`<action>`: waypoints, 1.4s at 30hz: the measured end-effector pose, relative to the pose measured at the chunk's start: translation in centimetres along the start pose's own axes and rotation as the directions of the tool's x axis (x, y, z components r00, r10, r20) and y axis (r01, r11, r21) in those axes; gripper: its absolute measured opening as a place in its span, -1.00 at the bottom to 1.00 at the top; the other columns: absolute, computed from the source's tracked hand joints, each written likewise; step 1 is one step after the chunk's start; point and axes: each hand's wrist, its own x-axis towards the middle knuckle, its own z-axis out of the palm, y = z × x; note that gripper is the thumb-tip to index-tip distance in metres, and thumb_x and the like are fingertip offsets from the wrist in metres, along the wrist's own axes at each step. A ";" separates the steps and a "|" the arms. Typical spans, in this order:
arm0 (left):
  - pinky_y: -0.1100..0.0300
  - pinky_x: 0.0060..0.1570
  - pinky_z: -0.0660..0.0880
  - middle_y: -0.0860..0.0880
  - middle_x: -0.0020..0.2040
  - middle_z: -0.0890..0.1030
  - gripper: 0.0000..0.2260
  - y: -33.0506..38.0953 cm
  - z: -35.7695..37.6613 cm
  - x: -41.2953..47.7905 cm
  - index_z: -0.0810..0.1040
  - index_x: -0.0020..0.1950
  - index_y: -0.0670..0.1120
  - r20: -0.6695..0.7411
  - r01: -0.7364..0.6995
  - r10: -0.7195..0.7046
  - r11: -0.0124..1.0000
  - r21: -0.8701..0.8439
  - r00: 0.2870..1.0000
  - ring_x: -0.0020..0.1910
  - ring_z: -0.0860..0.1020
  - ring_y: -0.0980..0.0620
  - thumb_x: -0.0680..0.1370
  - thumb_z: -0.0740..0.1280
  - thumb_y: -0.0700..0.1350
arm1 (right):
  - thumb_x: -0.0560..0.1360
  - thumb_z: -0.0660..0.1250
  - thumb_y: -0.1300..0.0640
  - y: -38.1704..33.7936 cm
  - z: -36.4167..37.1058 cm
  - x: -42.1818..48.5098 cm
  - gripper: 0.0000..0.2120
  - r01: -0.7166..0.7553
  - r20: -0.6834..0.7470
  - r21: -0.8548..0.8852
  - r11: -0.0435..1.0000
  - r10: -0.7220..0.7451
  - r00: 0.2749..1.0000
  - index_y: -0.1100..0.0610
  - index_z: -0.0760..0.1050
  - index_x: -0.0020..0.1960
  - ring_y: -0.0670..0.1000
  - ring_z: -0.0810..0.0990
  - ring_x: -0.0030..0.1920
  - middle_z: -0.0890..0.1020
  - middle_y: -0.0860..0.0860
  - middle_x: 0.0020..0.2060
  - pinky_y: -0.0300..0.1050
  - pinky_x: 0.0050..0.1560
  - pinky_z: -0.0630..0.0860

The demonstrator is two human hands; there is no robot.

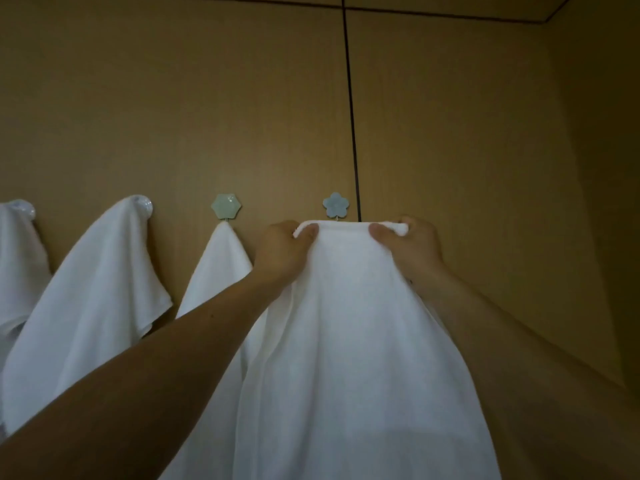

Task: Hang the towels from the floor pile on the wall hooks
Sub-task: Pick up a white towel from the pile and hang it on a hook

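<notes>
Right, near to far:
Forearms: both bare, reaching up and fwd from the bottom corners, converging on the wall.
Held towel [346, 341]: white, hangs in a broad drape btwn the arms and fills the lower centre; top edge is stretched flat btwn the two hands, just under the blue flower hook [335, 204].
Left hand [282, 252]: fingers curled round the towel's top-left corner, thumb pinching the cloth from the front.
Right hand [412, 249]: same on the top-right corner, thumb on the front, a small roll of hem bunched at the knuckles.
Step in hand: prob. getting the top edge onto the blue hook's peg; only a sliver of the peg shows above the hem, so can't tell if the cloth has caught yet.
How to do it well: keep the edge taut, centre it on the peg, lift slightly above it, push cloth to the wall, then lower so the peg takes the wt. Let go one hand at a time and watch for slip. A bunched fold should hold better than a single layer.
Green hook [226, 206]: next hook to the left, a towel [216, 268] hangs from its peg in a point, partly behind the left arm.
Further left: a wide draped towel [90, 299] over a clear knob hook [143, 204]; one more towel at the frame edge [17, 265].
Wall: tan panels w/ a dark vertical seam just right of the blue hook.
Floor pile: not in view.
</notes>
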 end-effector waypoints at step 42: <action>0.26 -0.41 0.26 0.02 -0.31 0.46 -0.79 2.1 3.9 4.6 0.43 -0.31 -0.05 0.319 -0.144 0.004 0.897 0.417 0.948 -0.35 0.41 0.13 0.50 0.30 -0.05 | 0.45 0.34 0.06 2.4 5.6 3.4 -0.62 0.375 0.279 -0.460 0.805 -0.270 0.922 0.08 0.49 0.26 0.02 0.34 0.21 0.43 0.01 0.14 -0.15 0.21 0.33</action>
